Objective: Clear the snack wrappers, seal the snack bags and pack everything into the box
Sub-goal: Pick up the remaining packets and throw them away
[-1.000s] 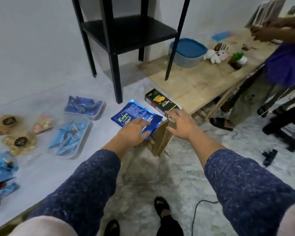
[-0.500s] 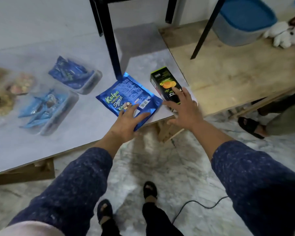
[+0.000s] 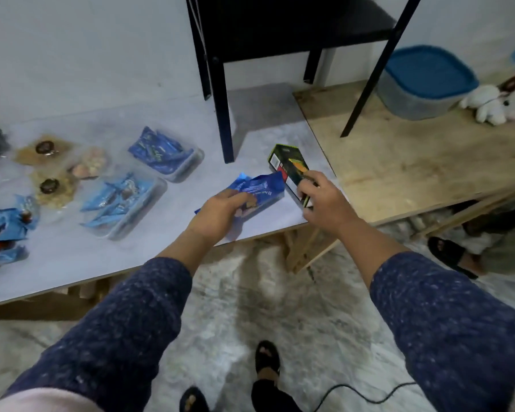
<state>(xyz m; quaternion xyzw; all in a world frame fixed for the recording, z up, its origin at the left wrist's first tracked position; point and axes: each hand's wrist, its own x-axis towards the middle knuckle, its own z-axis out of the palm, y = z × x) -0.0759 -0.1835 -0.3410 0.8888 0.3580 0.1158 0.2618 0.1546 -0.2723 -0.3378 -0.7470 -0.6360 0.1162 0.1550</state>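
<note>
Gripping the blue snack bag (image 3: 257,190) in the left hand (image 3: 217,215) and the dark carton (image 3: 290,168) in the right hand (image 3: 324,200) at the table's (image 3: 72,263) near right corner, the person looks mid-gather (the bag probably needs sealing next).

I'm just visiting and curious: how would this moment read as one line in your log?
left hand: grips blue snack bag | right hand: holds dark carton | both at table corner | nothing boxed in view

blue snack bag (image 3: 260,190): crumpled foil, tilted up off the grey table's near corner.
black-green box (image 3: 290,171): narrow carton with orange fruit print, lying just right of the bag.
</note>
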